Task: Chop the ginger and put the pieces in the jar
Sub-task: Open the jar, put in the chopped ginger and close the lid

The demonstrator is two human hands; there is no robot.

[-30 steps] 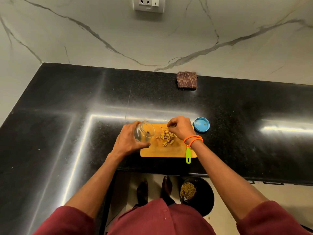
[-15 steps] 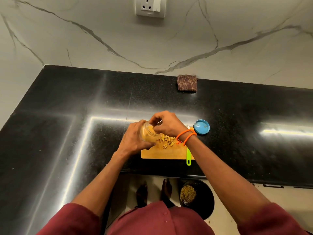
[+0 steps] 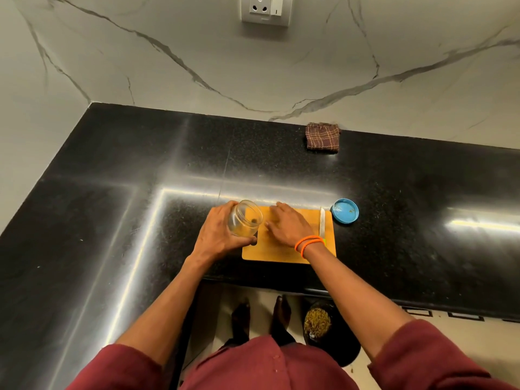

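My left hand (image 3: 218, 235) grips a clear glass jar (image 3: 244, 222), tilted with its mouth toward the right, at the left edge of the wooden cutting board (image 3: 284, 254). My right hand (image 3: 287, 225) lies flat on the board with straight fingers pointing left toward the jar's mouth. The ginger pieces are hidden under that hand; I see none on the bare board. A knife (image 3: 322, 222) with a pale blade lies along the board's right side, its green handle mostly hidden behind my wrist.
A blue jar lid (image 3: 345, 211) lies upside down on the black counter (image 3: 112, 220) just right of the board. A folded checked cloth (image 3: 322, 136) sits by the back wall. A dark bin (image 3: 323, 327) with scraps stands on the floor below the counter edge.
My right hand left the jar's mouth and came down flat on the board, covering the ginger pile. The jar stays tilted in my left hand.
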